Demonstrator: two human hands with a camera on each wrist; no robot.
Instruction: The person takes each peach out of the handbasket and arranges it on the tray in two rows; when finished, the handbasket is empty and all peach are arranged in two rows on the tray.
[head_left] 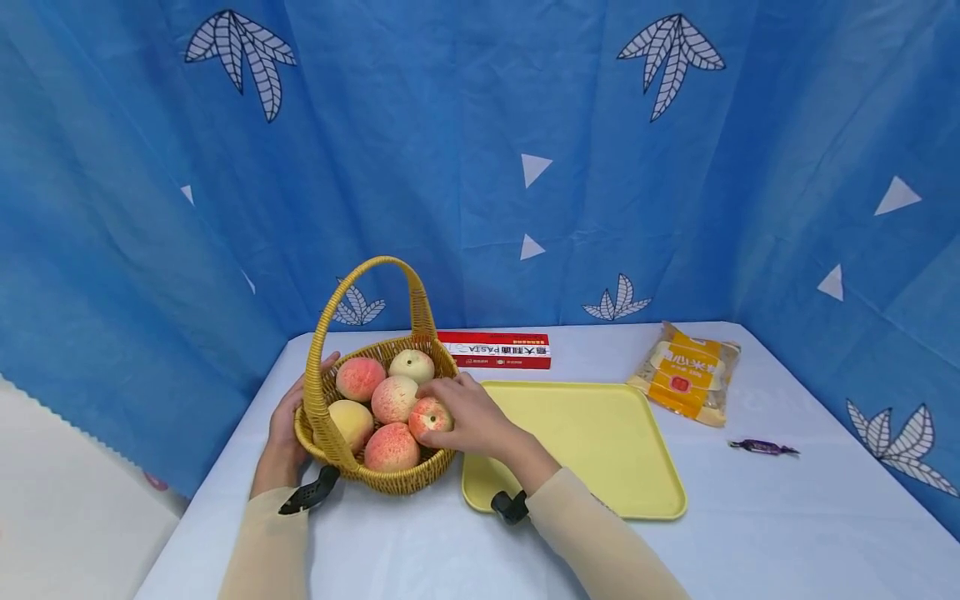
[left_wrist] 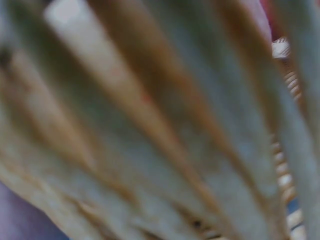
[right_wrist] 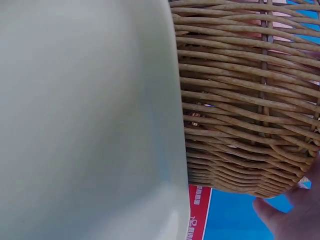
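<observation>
A yellow wicker basket (head_left: 397, 482) with a tall handle stands left of centre, holding several peaches, some red and some pale. My left hand (head_left: 287, 421) holds the basket's left side, its fingers partly hidden behind the rim. Reaching over the right rim, my right hand (head_left: 480, 421) grips a red-and-yellow peach (head_left: 430, 419), with the thumb below and fingers above it. The peach still lies among the others. In the right wrist view the woven wall of the basket (right_wrist: 240, 100) stands beside part of the right hand (right_wrist: 300, 212). Close, blurred weave fills the left wrist view.
Right of the basket lies a pale yellow tray (head_left: 577, 450), partly under the right forearm. Behind it is a red pasta box (head_left: 510, 351). Farther right are an orange-and-clear food bag (head_left: 688, 373) and a purple wrapped candy (head_left: 763, 447). A blue curtain (head_left: 465, 167) surrounds the white table.
</observation>
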